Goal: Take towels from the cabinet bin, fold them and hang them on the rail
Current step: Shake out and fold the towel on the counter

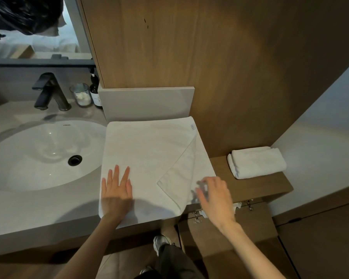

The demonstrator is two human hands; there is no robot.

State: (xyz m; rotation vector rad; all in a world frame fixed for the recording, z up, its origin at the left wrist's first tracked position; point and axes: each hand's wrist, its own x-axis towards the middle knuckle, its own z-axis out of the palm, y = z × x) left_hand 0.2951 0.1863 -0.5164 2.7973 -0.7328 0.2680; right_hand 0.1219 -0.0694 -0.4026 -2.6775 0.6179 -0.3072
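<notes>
1. The big grey tabletop (38,216) has a round white sink (38,156) in it. The sink looks empty.
2. A white towel (149,158) lies spread on the tabletop, right beside the sink. One corner is flipped over. This looks like the folding step.
3. The left hand (117,195) lies flat on the towel's near edge, fingers (120,174) spread out, holding nothing.
4. The right hand (216,200) hovers at the flipped corner. It is blurry, so I cannot tell if it grips.
5. A folded towel (256,162) waits on the wooden ledge (270,186).
6. A small glass jar (81,95) holds white bits.
7. Next, smooth that corner flat and fold. No rail shows.
</notes>
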